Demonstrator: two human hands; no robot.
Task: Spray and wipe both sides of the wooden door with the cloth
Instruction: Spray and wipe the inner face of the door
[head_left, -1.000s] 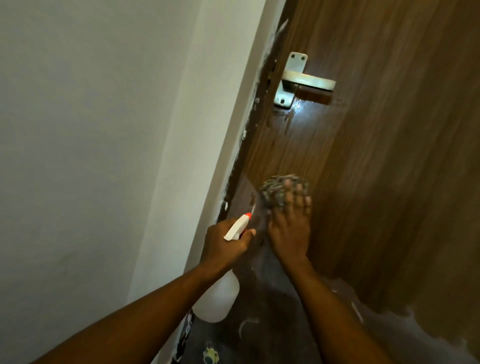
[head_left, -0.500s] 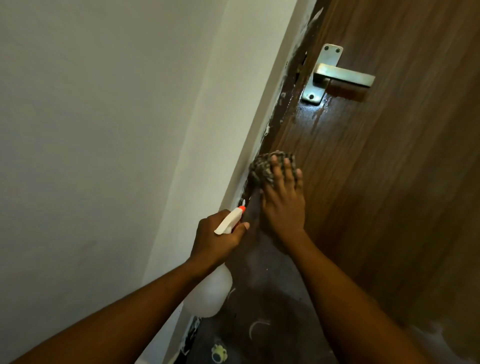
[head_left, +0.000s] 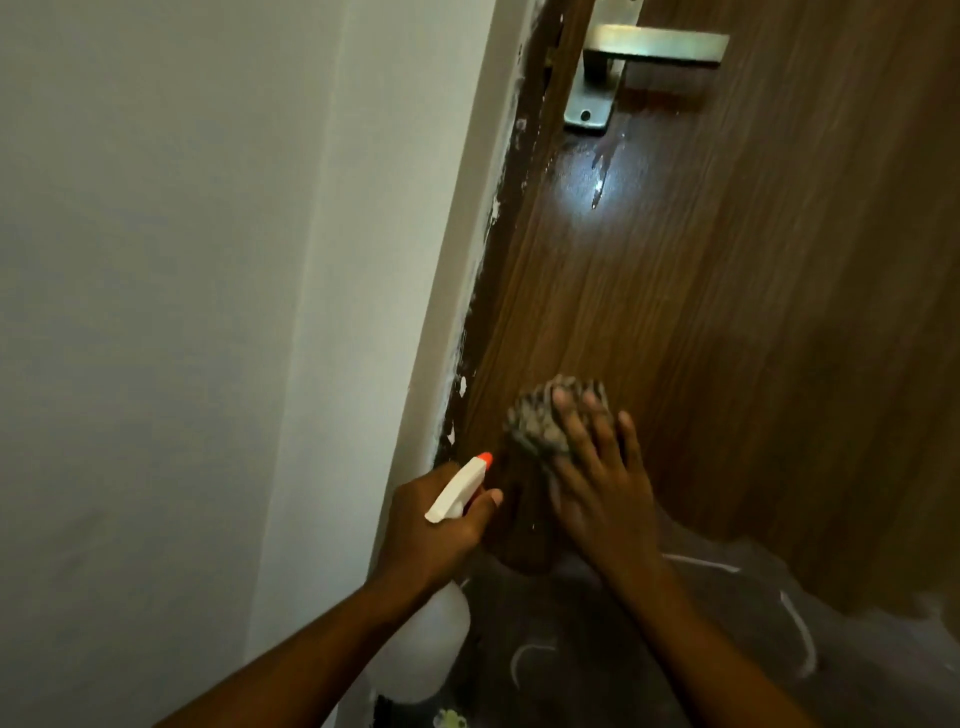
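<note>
I have the right hand (head_left: 597, 499) pressing the bunched cloth (head_left: 540, 421) against the door (head_left: 727, 312), low down near its latch edge and well below the handle (head_left: 654, 47). The fingers are spread and nearly straight over the cloth, not curled round it, so pressure on the wood alone pins it and the palm does the rubbing. The left hand (head_left: 431, 525) is wrapped round the neck of the bottle (head_left: 457, 491), fingers curled tight, one of them at the trigger. The nozzle points at the door just beside the cloth. I judge it is held that close so I can wet a patch and wipe it without swapping hands. A wet streak (head_left: 602, 176) shines just under the handle, which suggests that stretch is not yet wiped. Only this face of the door is in view, so I can't tell how the other side stands.
</note>
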